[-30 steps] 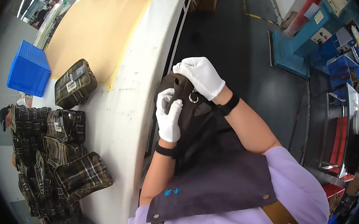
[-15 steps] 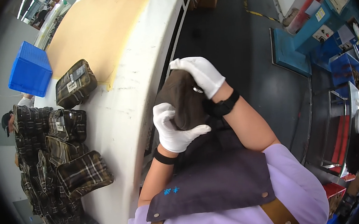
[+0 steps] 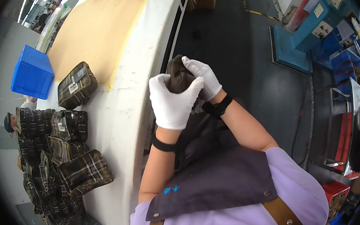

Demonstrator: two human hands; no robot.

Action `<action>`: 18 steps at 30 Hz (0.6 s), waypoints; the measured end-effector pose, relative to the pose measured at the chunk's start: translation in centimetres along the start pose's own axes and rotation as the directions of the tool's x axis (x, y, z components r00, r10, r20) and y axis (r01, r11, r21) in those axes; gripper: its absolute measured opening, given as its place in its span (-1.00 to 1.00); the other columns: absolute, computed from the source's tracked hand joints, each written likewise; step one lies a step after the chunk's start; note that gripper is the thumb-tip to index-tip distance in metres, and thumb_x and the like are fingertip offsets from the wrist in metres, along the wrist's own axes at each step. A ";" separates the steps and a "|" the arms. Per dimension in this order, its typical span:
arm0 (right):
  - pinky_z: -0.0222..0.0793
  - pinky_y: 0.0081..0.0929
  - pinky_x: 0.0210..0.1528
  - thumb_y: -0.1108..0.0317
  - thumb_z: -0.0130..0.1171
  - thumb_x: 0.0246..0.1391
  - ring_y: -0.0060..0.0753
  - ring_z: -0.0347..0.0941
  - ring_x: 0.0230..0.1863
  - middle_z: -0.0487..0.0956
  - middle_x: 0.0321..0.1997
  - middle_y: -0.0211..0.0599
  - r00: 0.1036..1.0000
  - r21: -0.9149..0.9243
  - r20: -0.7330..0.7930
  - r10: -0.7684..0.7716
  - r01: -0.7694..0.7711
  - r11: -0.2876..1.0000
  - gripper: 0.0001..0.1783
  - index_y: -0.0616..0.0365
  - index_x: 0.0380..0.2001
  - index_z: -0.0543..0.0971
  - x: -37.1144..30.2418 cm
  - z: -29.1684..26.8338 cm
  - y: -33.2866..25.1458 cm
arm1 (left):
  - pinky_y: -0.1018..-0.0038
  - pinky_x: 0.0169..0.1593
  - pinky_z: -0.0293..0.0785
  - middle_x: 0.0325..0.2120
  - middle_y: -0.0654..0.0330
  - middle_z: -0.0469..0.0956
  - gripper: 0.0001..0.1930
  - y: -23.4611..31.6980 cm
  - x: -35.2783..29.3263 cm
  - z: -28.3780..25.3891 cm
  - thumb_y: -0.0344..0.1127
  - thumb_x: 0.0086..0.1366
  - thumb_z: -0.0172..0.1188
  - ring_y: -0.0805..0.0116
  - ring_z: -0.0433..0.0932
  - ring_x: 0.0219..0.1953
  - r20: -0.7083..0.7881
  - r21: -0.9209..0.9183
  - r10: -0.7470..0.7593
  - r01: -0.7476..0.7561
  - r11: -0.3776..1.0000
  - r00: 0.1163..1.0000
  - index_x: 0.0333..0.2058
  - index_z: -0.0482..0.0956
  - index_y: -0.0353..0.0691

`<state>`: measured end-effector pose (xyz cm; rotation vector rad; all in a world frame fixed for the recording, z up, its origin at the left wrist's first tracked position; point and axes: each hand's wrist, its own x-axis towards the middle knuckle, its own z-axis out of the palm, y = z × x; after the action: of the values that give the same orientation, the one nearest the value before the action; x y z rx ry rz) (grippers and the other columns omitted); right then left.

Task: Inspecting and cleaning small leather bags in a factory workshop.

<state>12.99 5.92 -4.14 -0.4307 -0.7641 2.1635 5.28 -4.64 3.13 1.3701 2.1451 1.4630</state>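
Note:
Both my hands wear white gloves and grip a dark brown fabric pouch (image 3: 178, 78) in front of me, beside the table edge. My left hand (image 3: 173, 102) wraps round its near side, fingers curled on it and thumb across it. On the far right side of the pouch, my right hand (image 3: 204, 76) is closed, its fingertips partly hidden behind the left thumb. The pouch looks bunched up. A plaid zip bag (image 3: 77, 84) with a pale label lies on the table to the left. Nearer are another plaid bag (image 3: 86, 173) and a heap of similar plaid bags (image 3: 43, 173).
The white table (image 3: 115, 118) runs along my left, with a tan sheet (image 3: 98, 29) on its far part. A blue crate (image 3: 33, 72) stands at its left. Beyond the heap is a person in a dark cap (image 3: 8, 122). A teal machine (image 3: 312, 41) and a metal rack (image 3: 333, 128) stand right.
The pouch has been drawn together and squeezed smaller, and it sits a little farther from me. My left hand has moved up to it, next to my right hand, which has turned round its side.

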 end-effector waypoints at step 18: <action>0.49 -0.68 -0.06 0.35 0.22 0.33 -0.74 0.51 -0.20 0.66 -0.21 -0.45 0.999 -0.084 0.043 0.025 -0.021 0.996 -0.80 0.31 -0.29 0.66 1.1 -0.1 0.5 | 0.55 -0.18 0.50 -0.30 0.23 0.46 -0.47 -2.3 -0.6 1.0 -0.27 0.14 0.55 0.57 0.42 -0.29 0.004 -0.173 -0.092 0.092 0.981 0.996 -0.21 0.27 -0.24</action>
<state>12.04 6.56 -4.62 -0.4377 -0.8808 2.1749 4.91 -4.65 0.54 1.1927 2.0012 1.5754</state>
